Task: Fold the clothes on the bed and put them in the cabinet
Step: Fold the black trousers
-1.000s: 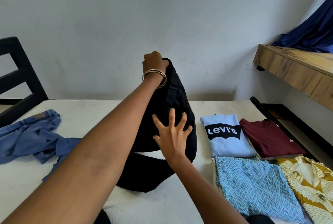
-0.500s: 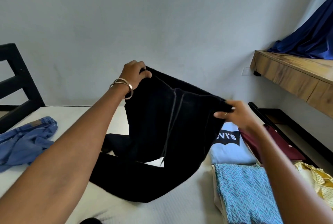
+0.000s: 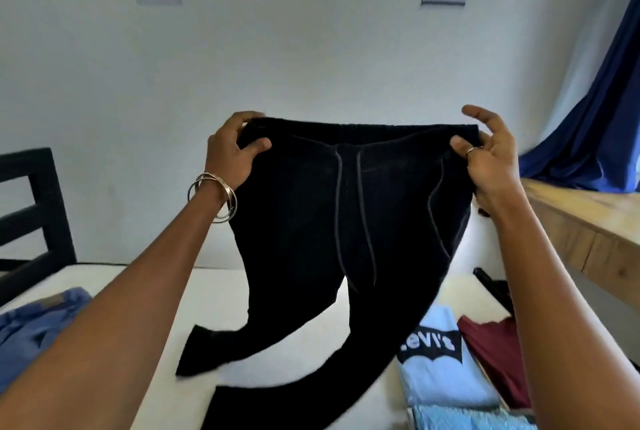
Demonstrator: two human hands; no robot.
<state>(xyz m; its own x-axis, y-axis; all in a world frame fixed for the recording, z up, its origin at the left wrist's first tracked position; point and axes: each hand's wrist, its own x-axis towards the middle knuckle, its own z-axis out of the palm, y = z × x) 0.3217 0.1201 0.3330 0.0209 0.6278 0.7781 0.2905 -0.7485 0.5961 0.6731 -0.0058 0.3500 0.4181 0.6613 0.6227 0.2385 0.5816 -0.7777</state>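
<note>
A pair of black trousers [image 3: 311, 221] hangs spread out in front of me above the white bed [image 3: 194, 298]. My left hand [image 3: 232, 152] grips the left end of the waistband. My right hand [image 3: 488, 156] pinches the right end between thumb and fingers. The waistband is stretched level between both hands. The two legs trail down onto the bed, their ends lying at the lower left.
Blue jeans [image 3: 31, 325] lie crumpled at the bed's left. Folded clothes sit at the right: a light blue printed T-shirt [image 3: 440, 370], a maroon top [image 3: 495, 357], a zigzag-patterned piece [image 3: 460, 419]. A wooden shelf [image 3: 581, 215] with blue cloth [image 3: 595, 138] juts out at right. A black chair [image 3: 31, 218] stands left.
Both hands have lifted the trousers higher and pulled the waistband out flat. My right hand went from the cloth's front to the waistband's right end. The view tilted upward.
</note>
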